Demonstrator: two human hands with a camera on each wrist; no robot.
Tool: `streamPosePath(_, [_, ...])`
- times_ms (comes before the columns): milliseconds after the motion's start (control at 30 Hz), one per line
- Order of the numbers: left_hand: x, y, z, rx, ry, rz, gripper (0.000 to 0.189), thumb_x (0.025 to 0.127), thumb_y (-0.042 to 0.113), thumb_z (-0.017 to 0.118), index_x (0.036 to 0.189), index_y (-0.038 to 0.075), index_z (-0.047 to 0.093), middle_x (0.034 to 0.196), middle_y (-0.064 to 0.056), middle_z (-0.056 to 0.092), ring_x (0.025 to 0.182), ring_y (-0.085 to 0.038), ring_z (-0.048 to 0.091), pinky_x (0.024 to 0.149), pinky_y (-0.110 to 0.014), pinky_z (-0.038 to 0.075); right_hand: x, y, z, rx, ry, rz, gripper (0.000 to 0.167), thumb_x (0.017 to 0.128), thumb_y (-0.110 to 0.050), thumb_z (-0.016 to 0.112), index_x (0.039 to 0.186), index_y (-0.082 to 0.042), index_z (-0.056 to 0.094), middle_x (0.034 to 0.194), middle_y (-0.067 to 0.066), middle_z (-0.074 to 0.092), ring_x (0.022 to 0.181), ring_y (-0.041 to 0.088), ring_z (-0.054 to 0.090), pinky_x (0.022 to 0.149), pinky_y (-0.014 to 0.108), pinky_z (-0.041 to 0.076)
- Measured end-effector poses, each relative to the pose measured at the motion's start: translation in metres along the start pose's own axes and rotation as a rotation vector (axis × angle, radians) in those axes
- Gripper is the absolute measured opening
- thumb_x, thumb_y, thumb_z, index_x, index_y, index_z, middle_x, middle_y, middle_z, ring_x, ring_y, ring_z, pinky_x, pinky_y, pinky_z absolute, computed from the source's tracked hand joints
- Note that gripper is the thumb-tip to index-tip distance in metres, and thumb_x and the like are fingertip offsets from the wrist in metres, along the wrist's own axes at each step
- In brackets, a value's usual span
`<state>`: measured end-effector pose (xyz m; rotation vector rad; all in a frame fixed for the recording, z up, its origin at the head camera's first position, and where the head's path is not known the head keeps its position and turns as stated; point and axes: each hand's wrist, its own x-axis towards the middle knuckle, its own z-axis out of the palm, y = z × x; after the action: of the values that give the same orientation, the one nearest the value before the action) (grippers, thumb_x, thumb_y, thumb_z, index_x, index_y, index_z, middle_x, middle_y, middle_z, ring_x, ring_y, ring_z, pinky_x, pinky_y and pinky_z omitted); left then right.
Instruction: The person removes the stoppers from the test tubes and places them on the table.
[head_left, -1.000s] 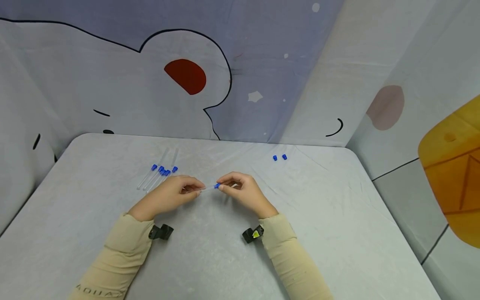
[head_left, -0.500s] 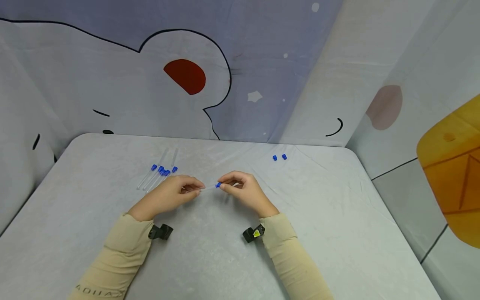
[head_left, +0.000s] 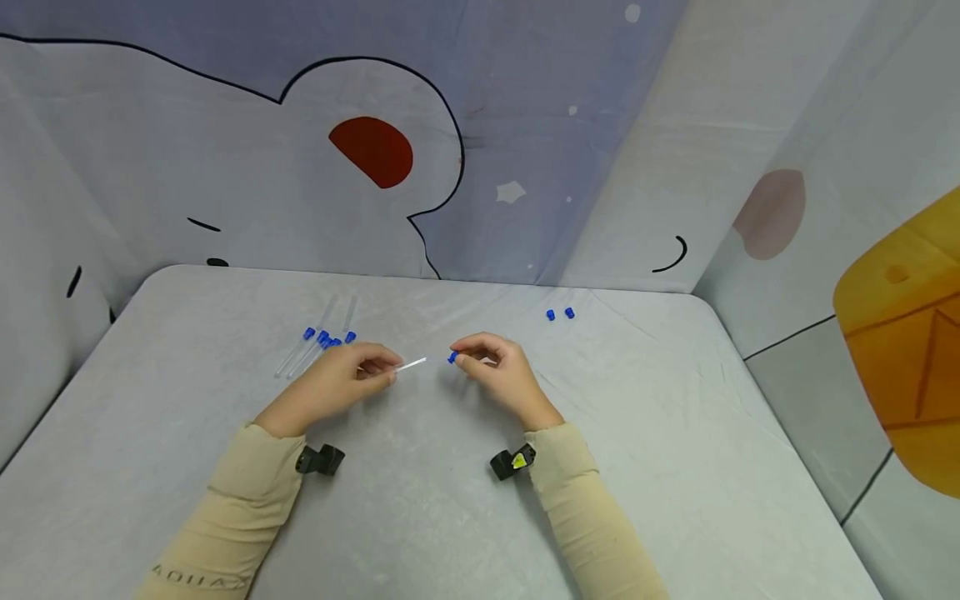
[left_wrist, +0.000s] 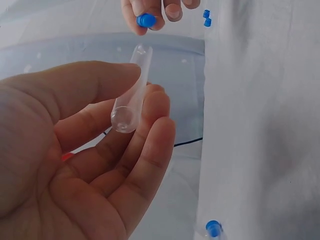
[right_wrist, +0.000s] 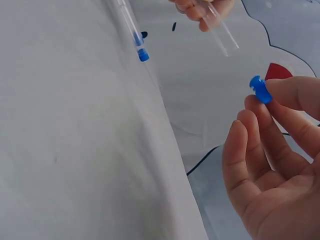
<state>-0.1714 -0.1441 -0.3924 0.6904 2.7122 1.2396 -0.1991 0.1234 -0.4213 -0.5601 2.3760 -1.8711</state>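
Observation:
My left hand pinches a clear test tube between thumb and fingers. The tube's uncapped end points toward my right hand. In my right hand, thumb and fingertips pinch a small blue cap. A short gap separates the cap from the tube's mouth, and both are held above the table. Left of my left hand lie several clear tubes with blue caps, partly hidden behind that hand.
Two loose blue caps, one of them a cap at the right, lie near the far edge of the white-covered table. A printed cloth hangs behind the table. Each wrist carries a small black camera.
The blue cap has come off the tube's end. My right hand has moved right and slightly away with it, while my left hand has shifted a little left with the tube.

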Motion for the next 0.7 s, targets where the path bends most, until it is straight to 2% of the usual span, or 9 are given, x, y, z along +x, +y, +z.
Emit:
streamPosePath(167, [0.001,-0.005,-0.002,-0.028,0.016,-0.043,0.021,0.097,0.008,0.067,0.114,-0.002,0.071,0.098,-0.005,0.071,0.092,-0.019,0.066,0.084,-0.040,0.054,0.001,0.000,-0.007,0.024,0.029,0.029,0.022,0.098,-0.001,0.063,0.117,0.007,0.069,0.116,0.025,0.066,0.090,0.019,0.062,0.079,0.038,0.057])
streamPosePath(333, [0.001,-0.008,-0.004,-0.044,0.045,-0.077,0.021,0.097,0.009,0.066,0.113,-0.004,0.070,0.098,-0.008,0.071,0.093,-0.022,0.065,0.083,-0.038,0.054,0.001,0.002,-0.016,0.060,0.082,0.025,0.021,0.098,-0.003,0.061,0.116,0.003,0.071,0.116,0.027,0.064,0.093,0.038,0.061,0.079,0.038,0.057])
streamPosePath(400, [0.001,-0.009,-0.006,-0.043,0.065,-0.089,0.020,0.097,0.010,0.066,0.112,-0.004,0.070,0.098,-0.008,0.070,0.093,-0.022,0.065,0.082,-0.038,0.053,0.002,0.002,-0.019,0.080,0.113,0.015,0.020,0.098,-0.003,0.061,0.114,0.003,0.071,0.111,0.026,0.065,0.090,0.037,0.061,0.077,0.035,0.057])
streamPosePath(567, [-0.001,-0.014,-0.009,-0.021,0.124,-0.131,0.019,0.099,0.016,0.066,0.109,0.000,0.070,0.098,-0.009,0.070,0.091,-0.022,0.065,0.079,-0.037,0.052,0.003,0.003,-0.028,0.127,0.183,0.007,0.019,0.095,0.001,0.062,0.111,0.009,0.069,0.103,0.023,0.065,0.082,0.016,0.063,0.073,0.028,0.057])
streamPosePath(600, [-0.001,-0.015,-0.010,-0.016,0.136,-0.146,0.020,0.100,0.018,0.066,0.109,0.001,0.071,0.098,-0.009,0.071,0.090,-0.022,0.065,0.079,-0.037,0.052,0.003,0.004,-0.030,0.133,0.194,0.011,0.019,0.095,0.001,0.062,0.111,0.009,0.069,0.104,0.025,0.065,0.082,0.016,0.063,0.073,0.028,0.057])
streamPosePath(700, [-0.002,-0.019,-0.013,-0.004,0.168,-0.182,0.024,0.101,0.025,0.064,0.109,0.003,0.070,0.099,-0.008,0.070,0.089,-0.021,0.064,0.078,-0.037,0.050,0.003,0.006,-0.038,0.123,0.220,0.042,0.020,0.095,-0.001,0.064,0.112,0.008,0.070,0.108,0.024,0.066,0.088,0.029,0.066,0.076,0.029,0.058])
